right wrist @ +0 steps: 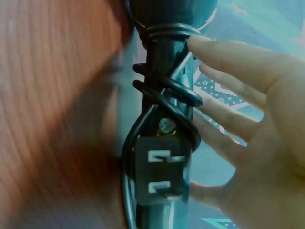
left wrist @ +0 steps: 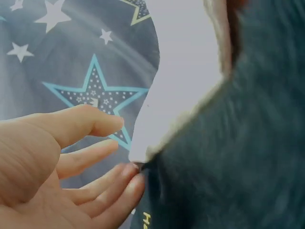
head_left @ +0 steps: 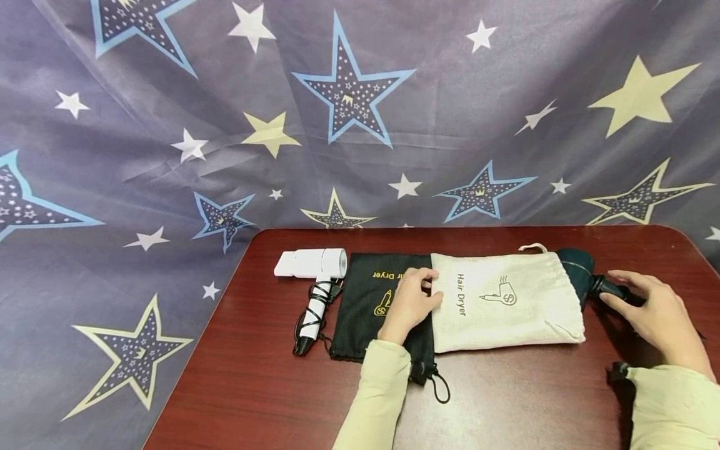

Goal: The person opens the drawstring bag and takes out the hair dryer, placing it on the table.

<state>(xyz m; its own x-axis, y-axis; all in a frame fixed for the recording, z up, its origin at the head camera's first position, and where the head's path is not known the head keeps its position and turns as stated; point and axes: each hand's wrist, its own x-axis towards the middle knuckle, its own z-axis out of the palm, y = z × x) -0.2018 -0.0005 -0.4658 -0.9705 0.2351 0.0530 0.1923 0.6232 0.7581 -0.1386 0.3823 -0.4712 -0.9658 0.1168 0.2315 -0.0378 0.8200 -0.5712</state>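
My left hand lies over a black drawstring bag, its fingertips at the left edge of a cream drawstring bag. In the left wrist view, several fingertips meet the cream bag's corner; the thumb stands apart. At the cream bag's right end is a dark teal hair dryer, partly hidden by it; whether inside or behind, I cannot tell. My right hand is at its cord-wrapped handle, fingers rather straight and spread, thumb tip near the top coil. A two-prong plug lies against the handle.
A white hair dryer with its black cord wound round the handle lies left of the black bag. All rest on a reddish-brown table. Behind its far edge hangs a grey-purple cloth with stars. A black cord loop trails from the black bag.
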